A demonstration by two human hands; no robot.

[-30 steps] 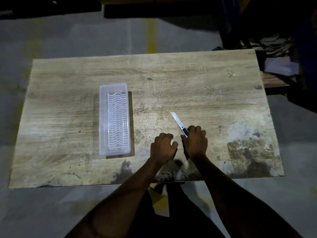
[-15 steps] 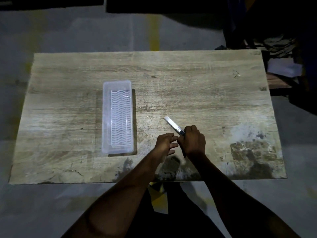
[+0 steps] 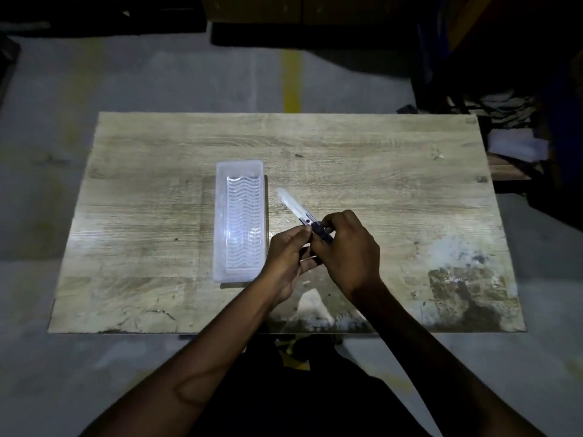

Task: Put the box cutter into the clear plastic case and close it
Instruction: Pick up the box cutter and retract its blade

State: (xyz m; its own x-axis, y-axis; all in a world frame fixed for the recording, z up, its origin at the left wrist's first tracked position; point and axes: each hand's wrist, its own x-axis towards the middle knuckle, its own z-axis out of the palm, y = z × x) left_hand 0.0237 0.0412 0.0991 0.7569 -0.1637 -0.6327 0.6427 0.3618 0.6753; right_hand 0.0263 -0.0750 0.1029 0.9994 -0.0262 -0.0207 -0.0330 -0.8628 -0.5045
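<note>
looking down through the head view, we judged the task barely begun: the box cutter (image 3: 304, 217) was not yet in the clear plastic case (image 3: 239, 220), and nothing had been closed. the case lay flat at the centre of the frame on the wooden table (image 3: 394, 171), just left of our hands, and we could not tell whether its lid was on or off. what was left, as we read it, was to carry the cutter over, lay it inside and shut the case.

our right hand (image 3: 350, 252) was curled tight around the cutter's dark handle, holding it off the table at centre frame. its pale blade end pointed toward the upper left, near the case's right edge but apart from it. our left hand (image 3: 288, 260) was partly closed, its fingertips (image 3: 305, 230) pinching the cutter where the blade met the handle.
</note>
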